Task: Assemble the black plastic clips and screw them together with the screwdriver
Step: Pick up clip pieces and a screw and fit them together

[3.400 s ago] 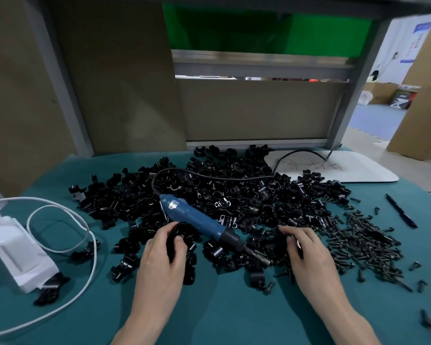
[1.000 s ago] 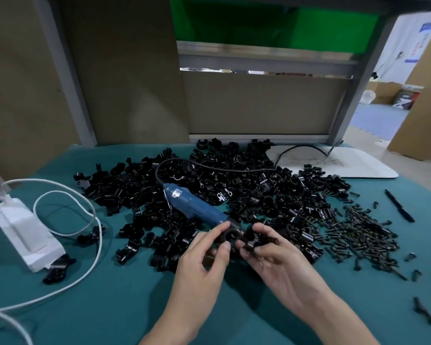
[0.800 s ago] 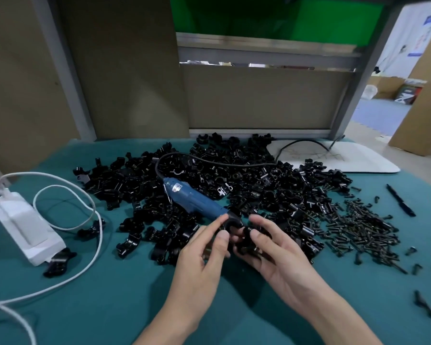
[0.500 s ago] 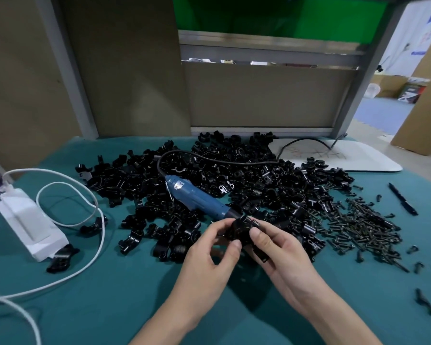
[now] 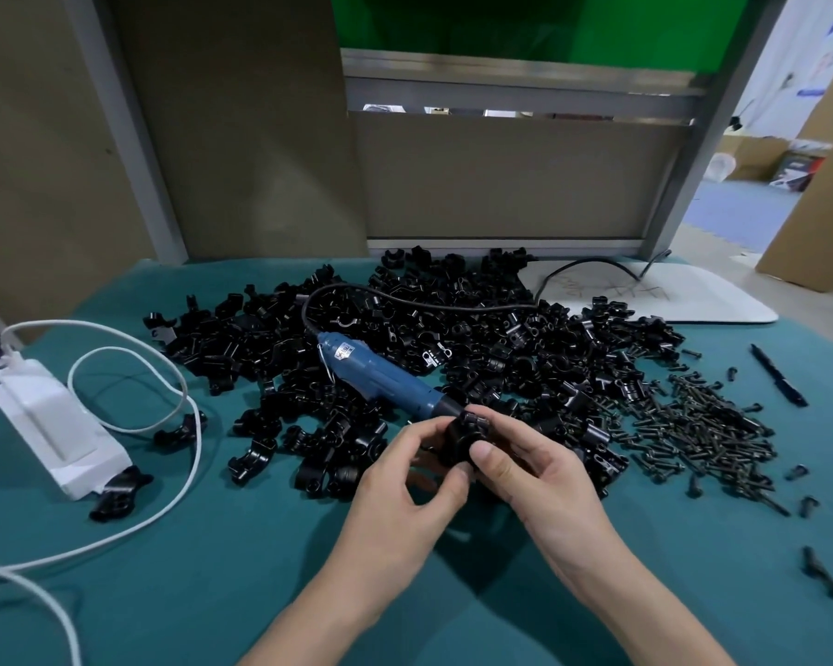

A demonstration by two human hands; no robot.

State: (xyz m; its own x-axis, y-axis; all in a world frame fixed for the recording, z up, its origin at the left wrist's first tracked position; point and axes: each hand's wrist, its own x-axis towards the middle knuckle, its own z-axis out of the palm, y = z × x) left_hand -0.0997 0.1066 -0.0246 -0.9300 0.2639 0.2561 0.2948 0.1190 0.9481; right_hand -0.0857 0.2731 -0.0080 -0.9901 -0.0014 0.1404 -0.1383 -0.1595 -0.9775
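From the head camera, both hands meet just in front of the heap. The left hand (image 5: 405,478) and right hand (image 5: 535,473) each curl their fingers (image 5: 484,456) around the same black clip assembly (image 5: 463,432), pinching it from opposite sides. It is held up off the table, likely so the halves can be pressed together and lined up. Whether the two parts are already fully seated is hard to tell, since the fingers cover the joint.

The blue screwdriver (image 5: 381,377) lies on the pile of loose clips (image 5: 501,348), its tip pointing at the hands, within easy reach for the fastening step. A heap of dark screws (image 5: 708,425) sits to the right of the clips, beside the right hand, which suits picking one up next.

The table (image 5: 212,569) is covered in teal cloth. On its left are a white power adapter (image 5: 54,425) and its looped white cable (image 5: 174,391); a black pen (image 5: 780,377) lies at the right, and a white board (image 5: 693,300) sits at the far edge. Behind stand brown partition panels (image 5: 501,175) in grey frames, a green screen (image 5: 501,21) above, and cardboard boxes (image 5: 813,223) off to the right.
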